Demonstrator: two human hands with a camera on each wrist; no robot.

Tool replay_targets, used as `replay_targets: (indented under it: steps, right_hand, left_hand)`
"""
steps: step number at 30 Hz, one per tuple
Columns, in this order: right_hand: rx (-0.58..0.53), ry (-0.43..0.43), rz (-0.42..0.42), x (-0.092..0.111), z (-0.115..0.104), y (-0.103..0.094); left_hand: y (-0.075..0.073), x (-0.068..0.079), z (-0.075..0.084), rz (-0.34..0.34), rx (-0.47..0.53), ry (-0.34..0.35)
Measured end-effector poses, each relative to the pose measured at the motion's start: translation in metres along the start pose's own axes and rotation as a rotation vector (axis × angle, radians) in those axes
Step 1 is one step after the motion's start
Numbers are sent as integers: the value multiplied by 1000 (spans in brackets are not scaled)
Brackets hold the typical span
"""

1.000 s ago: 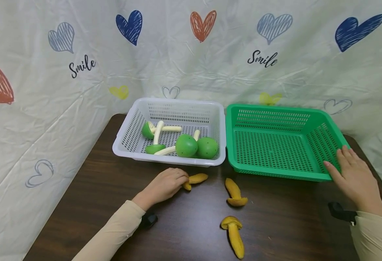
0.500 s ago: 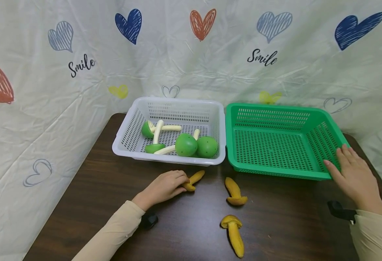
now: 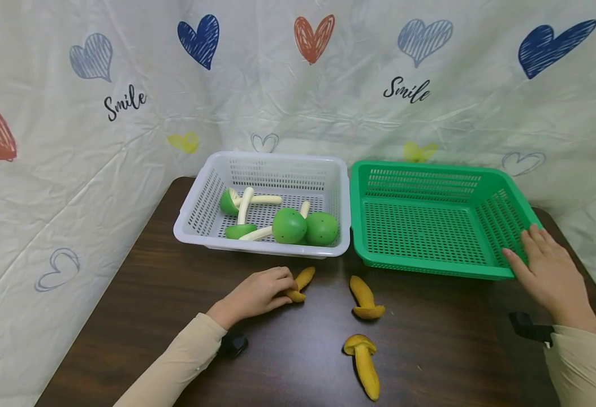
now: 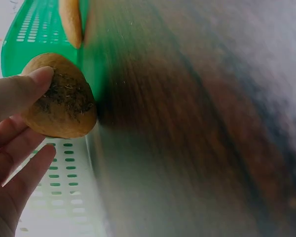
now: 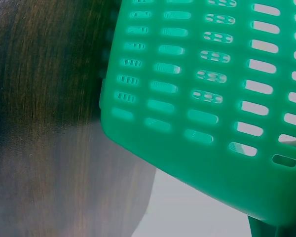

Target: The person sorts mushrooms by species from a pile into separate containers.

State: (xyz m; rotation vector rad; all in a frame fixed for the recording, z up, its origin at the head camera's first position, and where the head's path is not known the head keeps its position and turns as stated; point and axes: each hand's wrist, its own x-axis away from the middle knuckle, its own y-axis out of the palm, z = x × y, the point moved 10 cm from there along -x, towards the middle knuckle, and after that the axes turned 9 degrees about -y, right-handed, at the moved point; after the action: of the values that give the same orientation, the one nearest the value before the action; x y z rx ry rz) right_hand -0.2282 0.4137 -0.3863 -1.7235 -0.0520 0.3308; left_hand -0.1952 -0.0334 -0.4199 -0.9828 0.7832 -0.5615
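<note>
Pinches a yellow mushroom [image 3: 303,280] by the cap in left hand [image 3: 259,293], mid-frame, just below the front of the white basket [image 3: 262,247] and apart from it; lies right at the fingertips, on their right side, with long axis aslant, cap end in the grip, stem toward upper right; sits far closer to left hand than to right hand [image 3: 552,277]; in left wrist view, shows a thumb over the dark-patched cap, other fingers partly behind it, one fingertip clear below; can't tell whether it touches the tabletop [image 3: 445,345]; at far right, rests straight right-hand fingers on right rim of green basket [image 3: 415,226], thumb held apart, nothing gripped; also includes a second yellow mushroom [image 3: 364,297] and third yellow mushroom [image 3: 364,362] at lower center, plus green mushrooms [image 3: 289,226] in white basket.
</note>
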Motion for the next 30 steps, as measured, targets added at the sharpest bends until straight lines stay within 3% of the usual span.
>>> replay_targets:
  steps: [9, 18, 23, 30]
  right_hand:
    - [11, -11, -1, 0, -2, -1]
    - [10, -5, 4, 1, -1, -1]
    - [4, -6, 7, 0, -2, -2]
    - [8, -11, 10, -2, -3, -3]
  left_hand:
    - [0, -6, 8, 11, 112, 32]
    - [-2, -16, 16, 25, 219, 11]
    - [-8, -21, 19, 82, 256, 15]
    - [-21, -32, 28, 170, 385, 44]
